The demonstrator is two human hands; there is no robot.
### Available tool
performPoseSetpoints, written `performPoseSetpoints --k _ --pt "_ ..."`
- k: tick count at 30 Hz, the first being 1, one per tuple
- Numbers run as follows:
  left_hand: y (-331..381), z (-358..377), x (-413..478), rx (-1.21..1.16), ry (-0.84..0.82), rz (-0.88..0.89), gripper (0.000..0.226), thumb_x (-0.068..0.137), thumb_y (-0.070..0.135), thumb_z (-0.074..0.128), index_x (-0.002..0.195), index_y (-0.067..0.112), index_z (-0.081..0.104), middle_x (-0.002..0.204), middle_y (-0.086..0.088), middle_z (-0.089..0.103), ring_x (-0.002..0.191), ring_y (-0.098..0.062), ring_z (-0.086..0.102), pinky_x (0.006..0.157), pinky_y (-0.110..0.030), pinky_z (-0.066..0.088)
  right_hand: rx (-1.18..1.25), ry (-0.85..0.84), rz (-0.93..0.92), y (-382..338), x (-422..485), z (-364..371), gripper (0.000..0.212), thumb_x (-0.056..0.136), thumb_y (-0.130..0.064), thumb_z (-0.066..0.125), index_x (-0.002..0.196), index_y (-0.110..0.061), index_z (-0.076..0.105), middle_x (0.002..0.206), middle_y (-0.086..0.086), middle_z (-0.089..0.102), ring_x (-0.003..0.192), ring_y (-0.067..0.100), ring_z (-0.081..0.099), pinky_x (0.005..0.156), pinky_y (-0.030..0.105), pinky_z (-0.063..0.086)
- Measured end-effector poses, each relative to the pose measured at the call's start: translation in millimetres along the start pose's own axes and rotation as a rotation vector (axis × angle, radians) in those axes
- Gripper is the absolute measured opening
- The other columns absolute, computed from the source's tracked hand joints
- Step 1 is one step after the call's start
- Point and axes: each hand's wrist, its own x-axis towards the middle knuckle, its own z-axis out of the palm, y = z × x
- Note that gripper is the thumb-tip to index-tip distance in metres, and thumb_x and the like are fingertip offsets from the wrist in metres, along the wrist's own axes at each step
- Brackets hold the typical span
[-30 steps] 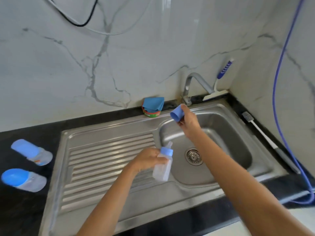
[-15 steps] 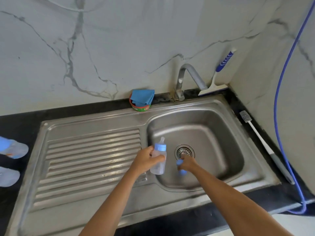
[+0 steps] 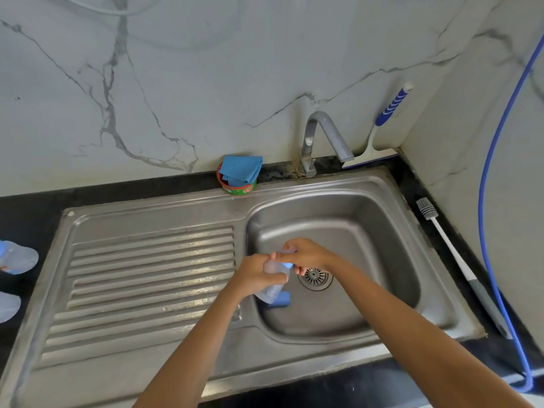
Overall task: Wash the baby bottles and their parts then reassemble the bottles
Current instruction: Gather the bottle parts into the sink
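Over the sink basin [image 3: 368,219], my left hand [image 3: 259,273] grips the clear body of a small baby bottle [image 3: 272,287]. My right hand [image 3: 306,254] grips the bottle's blue collar [image 3: 287,265] and covers the teat. A blue cap [image 3: 282,299] lies on the basin floor just below the bottle, left of the drain [image 3: 315,276]. Two more bottles lie at the left frame edge on the black counter, one further back [image 3: 17,257] and one nearer [image 3: 7,306], both partly cut off.
A bottle brush [image 3: 450,245] lies on the counter right of the sink. The tap [image 3: 321,136] stands behind the basin, with a squeegee [image 3: 379,134] leaning in the corner. A tub with a blue cloth [image 3: 240,175] sits at the back. A blue hose [image 3: 494,231] hangs at right.
My right hand brought the blue cap down from near the tap, left it on the basin floor, then moved onto the bottle's collar. The view shifted right.
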Motion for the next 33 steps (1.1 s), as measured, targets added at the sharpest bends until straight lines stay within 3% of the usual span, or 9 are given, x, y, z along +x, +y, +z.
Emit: performPoseSetpoints --k 3,7,12,18,21,23,26,29,33 --pt "6 3 4 -0.07 -0.056 -0.043 0.026 0.068 0.04 0.072 0.078 0.017 0.064 0.073 0.006 0.06 0.066 -0.006 0.058 0.058 -0.017 0.042 0.074 -0.015 -0.051 7 1 -8 0.039 0.087 -0.041 0.064 0.07 -0.009 0.05 0.054 0.006 0.049 0.043 0.012 0.043 0.05 0.023 0.038" --pt "17 4 10 -0.175 -0.186 -0.145 0.046 0.062 0.049 0.063 0.091 0.014 0.069 0.084 -0.001 0.068 0.077 -0.015 0.065 0.068 -0.025 0.048 0.223 -0.074 -0.089 24 -1 -17 0.031 0.089 -0.034 0.061 0.086 -0.003 0.061 0.072 0.013 0.049 0.057 0.016 0.042 0.056 0.026 0.037" --pt "22 9 11 -0.822 -0.341 -0.276 0.044 0.088 0.041 0.05 0.111 0.005 0.063 0.098 -0.013 0.067 0.082 -0.022 0.065 0.074 -0.03 0.053 0.581 -0.24 -0.202 30 -4 -32 0.029 0.084 -0.02 0.064 0.111 -0.009 0.063 0.095 0.006 0.065 0.081 0.015 0.059 0.073 0.025 0.049" --pt "28 11 10 -1.138 -0.393 -0.428 0.045 0.093 0.038 0.045 0.113 -0.001 0.056 0.081 -0.022 0.063 0.067 -0.026 0.067 0.052 -0.028 0.056 0.661 -0.546 -0.28 41 -4 -56 0.046 0.083 -0.006 0.069 0.125 -0.006 0.051 0.122 0.013 0.052 0.109 0.024 0.055 0.098 0.035 0.046" --pt "28 14 14 -1.084 -0.378 -0.447 0.044 0.093 0.039 0.044 0.11 0.002 0.059 0.084 -0.02 0.066 0.07 -0.024 0.065 0.054 -0.028 0.055 0.726 -0.522 -0.248 44 -6 -58 0.047 0.086 -0.003 0.063 0.13 -0.007 0.048 0.131 0.012 0.048 0.117 0.029 0.049 0.102 0.041 0.043" --pt "27 18 20 -0.899 -0.343 -0.39 0.043 0.092 0.042 0.045 0.114 0.008 0.059 0.096 -0.018 0.067 0.079 -0.025 0.064 0.067 -0.031 0.056 0.704 -0.46 -0.112 42 -8 -60 0.045 0.093 -0.02 0.055 0.136 -0.012 0.045 0.133 0.01 0.05 0.116 0.031 0.054 0.095 0.04 0.048" --pt "28 23 24 -0.541 -0.263 -0.269 0.067 0.062 0.055 0.06 0.117 0.018 0.052 0.112 -0.011 0.063 0.093 -0.023 0.063 0.081 -0.036 0.052 0.29 -0.319 0.076 29 -9 -59 0.044 0.096 -0.049 0.045 0.116 -0.013 0.06 0.106 0.012 0.062 0.085 0.023 0.066 0.082 0.034 0.056" --pt "27 27 26 -0.533 -0.291 -0.287 0.067 0.065 0.055 0.059 0.12 0.018 0.052 0.117 -0.014 0.065 0.095 -0.026 0.066 0.081 -0.036 0.053 0.206 -0.292 0.06 29 -5 -60 0.025 0.097 -0.032 0.053 0.106 -0.01 0.062 0.094 0.008 0.063 0.072 0.013 0.062 0.08 0.03 0.056" --pt "25 26 24 -0.75 -0.379 -0.405 0.05 0.096 0.043 0.035 0.123 0.007 0.057 0.095 -0.015 0.067 0.073 -0.02 0.065 0.07 -0.027 0.052 0.461 -0.412 -0.058 45 -3 -64 0.027 0.096 -0.01 0.055 0.123 -0.011 0.054 0.114 0.008 0.059 0.098 0.018 0.063 0.086 0.03 0.052"
